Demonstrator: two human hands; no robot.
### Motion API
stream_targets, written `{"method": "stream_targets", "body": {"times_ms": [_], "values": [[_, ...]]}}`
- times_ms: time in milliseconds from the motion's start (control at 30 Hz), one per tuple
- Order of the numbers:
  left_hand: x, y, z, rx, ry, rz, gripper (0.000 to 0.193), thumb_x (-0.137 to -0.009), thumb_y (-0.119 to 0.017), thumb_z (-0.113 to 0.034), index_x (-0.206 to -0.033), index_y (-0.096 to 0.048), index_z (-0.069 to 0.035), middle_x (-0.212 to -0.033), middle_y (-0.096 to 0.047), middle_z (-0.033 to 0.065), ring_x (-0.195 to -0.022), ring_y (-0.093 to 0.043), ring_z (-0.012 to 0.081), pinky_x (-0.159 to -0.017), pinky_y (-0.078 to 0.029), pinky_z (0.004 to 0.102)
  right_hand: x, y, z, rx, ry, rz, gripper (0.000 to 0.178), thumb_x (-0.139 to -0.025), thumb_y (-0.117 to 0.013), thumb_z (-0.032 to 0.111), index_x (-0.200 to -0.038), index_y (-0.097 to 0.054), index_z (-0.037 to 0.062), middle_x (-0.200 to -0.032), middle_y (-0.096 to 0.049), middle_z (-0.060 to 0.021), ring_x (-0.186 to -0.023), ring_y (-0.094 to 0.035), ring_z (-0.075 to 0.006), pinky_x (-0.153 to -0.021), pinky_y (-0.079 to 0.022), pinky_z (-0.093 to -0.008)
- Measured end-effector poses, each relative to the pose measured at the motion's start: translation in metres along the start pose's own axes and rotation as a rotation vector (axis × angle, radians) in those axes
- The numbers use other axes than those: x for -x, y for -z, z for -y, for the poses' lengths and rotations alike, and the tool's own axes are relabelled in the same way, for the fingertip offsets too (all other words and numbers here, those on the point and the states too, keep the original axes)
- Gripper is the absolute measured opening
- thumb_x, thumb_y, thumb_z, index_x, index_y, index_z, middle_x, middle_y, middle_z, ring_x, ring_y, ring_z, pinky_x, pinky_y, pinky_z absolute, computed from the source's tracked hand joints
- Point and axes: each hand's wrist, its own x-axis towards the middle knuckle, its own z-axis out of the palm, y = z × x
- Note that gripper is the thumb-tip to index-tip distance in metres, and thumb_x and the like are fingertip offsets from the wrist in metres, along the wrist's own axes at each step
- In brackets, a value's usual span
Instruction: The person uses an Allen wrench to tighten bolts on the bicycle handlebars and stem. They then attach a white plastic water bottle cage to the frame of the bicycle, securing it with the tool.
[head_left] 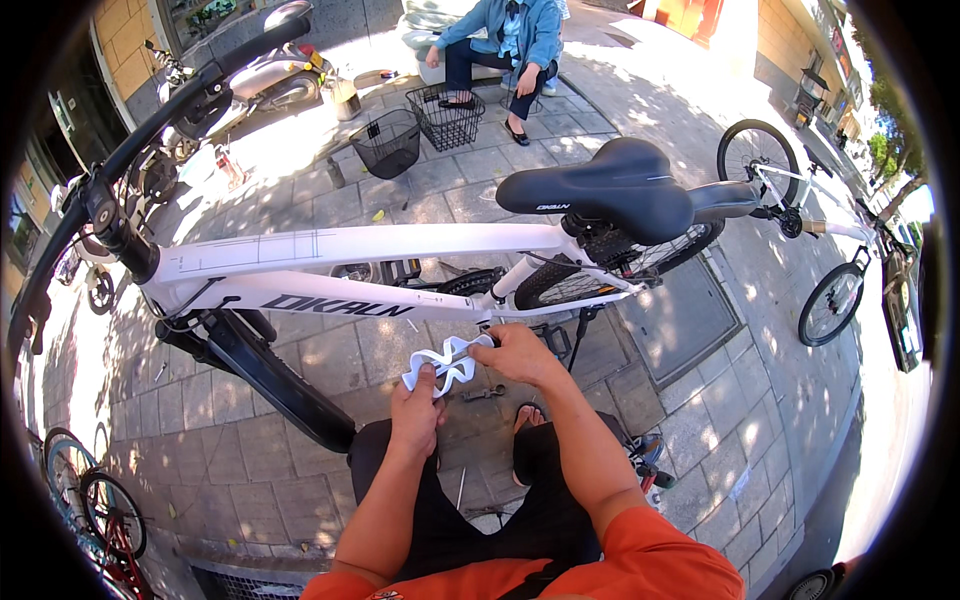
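Note:
Between my two hands is a white, curvy bottle cage (457, 366), held in front of the bicycle's lower frame tube. My left hand (416, 405) grips its left end, thumb on top. At its right end my right hand (515, 355) is closed on the cage, close under the frame. The white bicycle (360, 240) stands across in front of me, handlebar to the left and black saddle (600, 192) to the right. Its black front tyre (290, 390) points toward my left knee. A small metal tool or part (484, 394) lies on the paving just below the cage.
Two black wire baskets (388, 145) sit on the paving beyond the bicycle, near a seated person (500, 50) in a blue jacket. Another white bicycle (800, 190) stands at right. Parked scooters (270, 75) are at upper left, several bicycles (95, 490) at lower left.

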Motion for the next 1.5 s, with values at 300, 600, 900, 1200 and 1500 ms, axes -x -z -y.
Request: {"method": "stream_targets", "body": {"times_ms": [300, 600, 900, 1200, 1500], "values": [[0.0, -0.001, 0.0, -0.02, -0.006, -0.001, 0.027, -0.11, -0.058, -0.034, -0.098, -0.06, -0.01, -0.075, -0.051, -0.0023, -0.051, -0.042, 0.0076, -0.044, -0.035, 0.0258, -0.002, -0.003, -0.003, -0.022, 0.003, -0.016, 0.037, -0.091, -0.074, 0.033, -0.098, -0.077, -0.0035, -0.07, -0.068, -0.0074, -0.068, -0.06, -0.0141, -0.065, -0.051, -0.0348], [0.0, -0.003, -0.002, -0.023, -0.002, -0.008, 0.029, -0.109, -0.059, -0.036, -0.094, -0.057, -0.012, -0.07, -0.046, -0.0035, -0.05, -0.042, 0.0076, -0.045, -0.034, 0.0264, -0.007, -0.008, -0.013, -0.056, 0.013, -0.01, 0.039, -0.089, -0.071, 0.035, -0.092, -0.074, -0.004, -0.074, -0.071, -0.017, -0.069, -0.067, -0.0251, -0.069, -0.053, -0.0401], [0.001, -0.002, -0.002, -0.008, -0.007, 0.012, 0.029, -0.108, -0.062, -0.038, -0.096, -0.057, -0.012, -0.071, -0.047, -0.0036, -0.05, -0.042, 0.0076, -0.045, -0.034, 0.026, -0.01, -0.005, -0.017, -0.284, -0.084, 0.063, 0.034, -0.089, -0.077, 0.032, -0.092, -0.076, -0.0014, -0.079, -0.072, -0.0064, -0.072, -0.063, -0.0144, -0.07, -0.05, -0.0315], [0.002, 0.0, -0.004, 0.023, 0.001, 0.004, 0.028, -0.107, -0.063, -0.038, -0.096, -0.057, -0.013, -0.07, -0.046, -0.0039, -0.051, -0.042, 0.0077, -0.045, -0.034, 0.0263, -0.009, -0.006, -0.007, -0.386, -0.158, 0.095, 0.032, -0.089, -0.08, 0.029, -0.099, -0.077, -0.0007, -0.082, -0.07, -0.0038, -0.073, -0.06, -0.0128, -0.069, -0.049, -0.0295], [0.003, -0.002, -0.006, 0.031, -0.01, 0.022, 0.029, -0.109, -0.06, -0.036, -0.092, -0.055, -0.013, -0.068, -0.041, -0.0048, -0.051, -0.041, 0.0079, -0.046, -0.034, 0.0265, -0.008, -0.006, -0.005, -0.364, -0.111, 0.056, 0.027, -0.093, -0.075, 0.025, -0.098, -0.076, -0.0007, -0.083, -0.07, -0.0035, -0.077, -0.061, -0.0119, -0.072, -0.049, -0.0291]]}}
